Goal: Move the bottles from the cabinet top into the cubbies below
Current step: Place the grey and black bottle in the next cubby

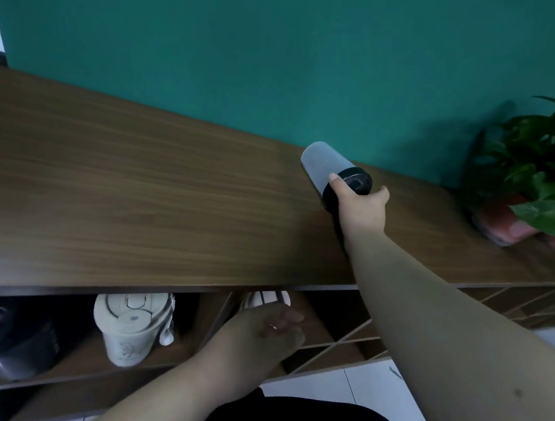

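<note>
We see a frosted bottle [322, 167] with a black lid on the wooden cabinet surface [138, 192], tilted, gripped at its lid end by our right hand [362, 207]. Our left hand [270, 329], fingers loosely curled and blurred, reaches at a white bottle [267, 300] inside a cubby. Neighbouring cubbies hold a cream tumbler [130, 328] and a black bottle [7, 338]. A potted plant [538, 171] stands at the right.
</note>
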`<state>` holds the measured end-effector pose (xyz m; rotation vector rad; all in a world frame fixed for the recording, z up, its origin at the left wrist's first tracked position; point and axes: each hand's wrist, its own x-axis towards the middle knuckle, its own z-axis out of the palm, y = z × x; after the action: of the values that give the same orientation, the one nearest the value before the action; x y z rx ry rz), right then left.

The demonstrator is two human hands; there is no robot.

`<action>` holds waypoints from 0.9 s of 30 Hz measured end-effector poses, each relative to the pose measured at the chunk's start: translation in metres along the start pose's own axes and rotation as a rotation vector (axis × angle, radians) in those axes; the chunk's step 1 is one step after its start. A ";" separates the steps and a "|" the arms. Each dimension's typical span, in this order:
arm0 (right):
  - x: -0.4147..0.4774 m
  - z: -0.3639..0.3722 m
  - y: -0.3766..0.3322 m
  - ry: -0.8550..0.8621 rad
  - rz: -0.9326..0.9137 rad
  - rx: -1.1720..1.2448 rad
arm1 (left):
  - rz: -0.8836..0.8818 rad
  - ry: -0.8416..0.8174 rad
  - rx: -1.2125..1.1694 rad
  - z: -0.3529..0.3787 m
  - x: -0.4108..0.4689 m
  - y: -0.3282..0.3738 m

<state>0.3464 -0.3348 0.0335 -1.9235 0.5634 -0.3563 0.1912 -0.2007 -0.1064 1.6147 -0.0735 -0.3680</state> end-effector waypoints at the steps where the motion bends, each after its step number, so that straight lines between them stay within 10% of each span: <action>1: 0.002 0.002 0.002 0.003 -0.003 0.016 | -0.005 -0.004 0.008 0.000 0.001 0.000; 20: -0.063 -0.211 0.087 -0.481 -0.452 -0.010 | 0.091 0.038 -0.004 0.047 -0.023 -0.005; 27: -0.037 -0.218 0.130 -0.807 -0.604 -0.264 | 0.086 -0.097 0.363 0.083 0.004 0.004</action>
<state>0.1803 -0.5279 0.0032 -2.2467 -0.5347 0.1495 0.1723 -0.2820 -0.1061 1.9434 -0.2971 -0.3818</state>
